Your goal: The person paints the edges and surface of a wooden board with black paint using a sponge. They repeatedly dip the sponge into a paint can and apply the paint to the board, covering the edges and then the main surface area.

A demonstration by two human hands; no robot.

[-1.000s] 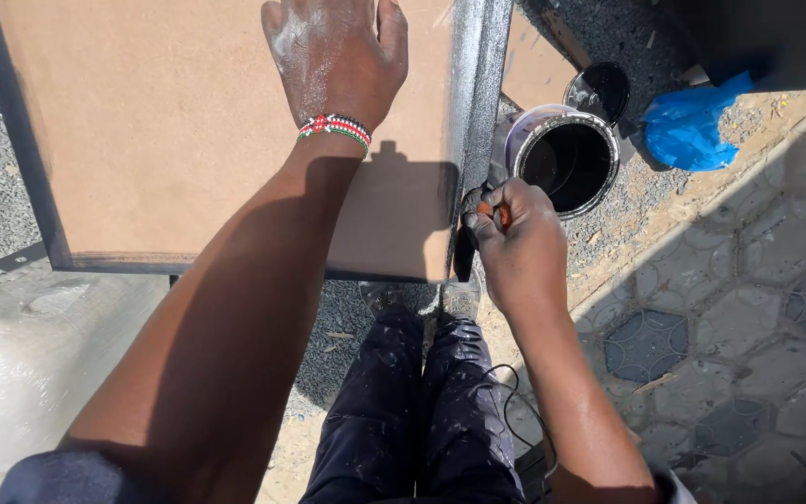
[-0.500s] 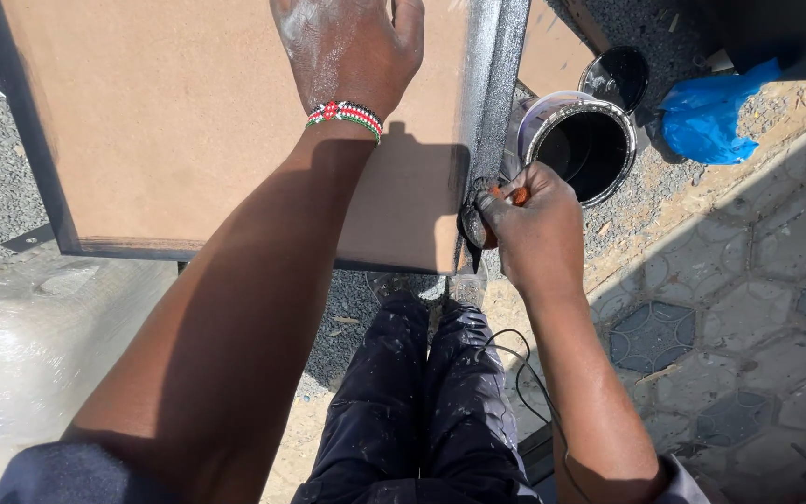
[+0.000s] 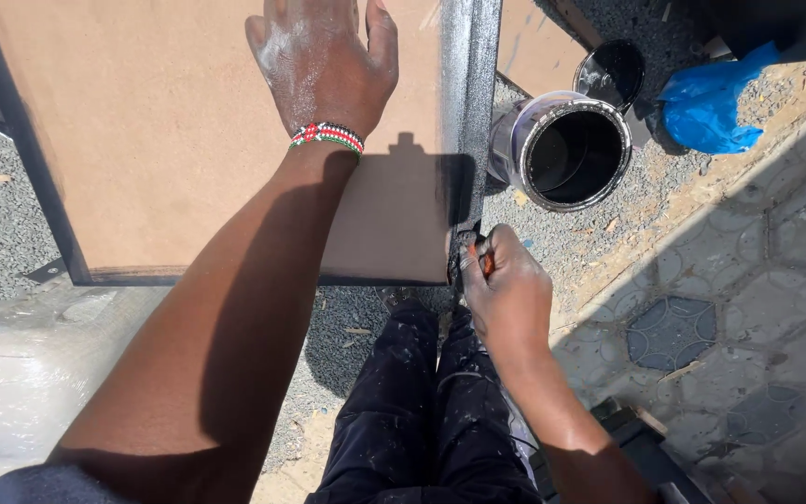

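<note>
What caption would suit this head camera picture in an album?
Left hand flat on a brown board, right hand holding a brush at its black frame, beside an open paint can.

The big board [image 3: 170, 140] is light brown, like cardboard. Its frame [image 3: 470, 103] is shiny black on the right side. The left hand [image 3: 324, 61] has pale grey smudges, and its bracelet [image 3: 328, 135] has red, white, green and black beads. The right hand [image 3: 506, 289] holds a brush [image 3: 471, 257] with an orange handle and black tip. The tin [image 3: 571, 149] on the right is silver outside and black inside. Far right, a bag [image 3: 711, 98] is bright blue. The trousers [image 3: 422, 411] are black with tiny pale specks. The paving [image 3: 729, 308] is grey and tan.
</note>
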